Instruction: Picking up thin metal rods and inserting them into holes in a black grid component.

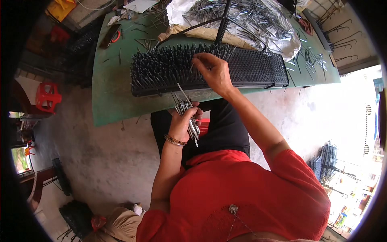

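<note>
A bundle of thin silvery metal rods (184, 106) is gripped in my left hand (181, 123), just in front of the table's near edge. The rods fan upward, and one sticks out above the others. Across the table lies a long black rack (258, 68) full of small holes. Dark rods (159, 62) stand packed upright in its left part, while the holes on the right show bare. Over the middle of the rack, where the standing rods end, hovers my right hand (217, 74). Its thumb and forefinger are pinched together; what lies between the fingertips is too small to make out.
Behind the rack, a white sheet (177, 14) carries a big heap of loose rods (238, 18). A black metal stand (221, 24) rises there. More rods (312, 60) lie scattered on the green table (109, 97). An orange-handled tool (116, 37) lies far left; a red stool (48, 97) stands on the floor.
</note>
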The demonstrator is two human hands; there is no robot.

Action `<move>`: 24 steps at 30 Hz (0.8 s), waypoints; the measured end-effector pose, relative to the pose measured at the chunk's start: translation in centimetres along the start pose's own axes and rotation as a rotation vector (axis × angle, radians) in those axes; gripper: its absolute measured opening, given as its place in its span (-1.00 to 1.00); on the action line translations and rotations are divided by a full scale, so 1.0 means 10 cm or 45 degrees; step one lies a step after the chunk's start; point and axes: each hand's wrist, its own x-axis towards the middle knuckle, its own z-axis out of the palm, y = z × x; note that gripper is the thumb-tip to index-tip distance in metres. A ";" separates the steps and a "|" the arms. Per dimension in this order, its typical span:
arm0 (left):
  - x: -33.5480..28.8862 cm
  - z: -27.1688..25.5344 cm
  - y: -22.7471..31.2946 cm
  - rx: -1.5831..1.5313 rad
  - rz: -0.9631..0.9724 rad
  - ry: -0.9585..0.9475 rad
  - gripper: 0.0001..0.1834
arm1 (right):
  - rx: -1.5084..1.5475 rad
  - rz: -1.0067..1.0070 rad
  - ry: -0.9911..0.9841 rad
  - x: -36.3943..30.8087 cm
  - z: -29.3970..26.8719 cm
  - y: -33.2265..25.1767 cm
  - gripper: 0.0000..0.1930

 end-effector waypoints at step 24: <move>-0.07 0.00 -0.07 -0.034 -0.021 -0.078 -0.75 | -0.729 -0.774 -0.169 -0.09 0.06 0.09 -0.66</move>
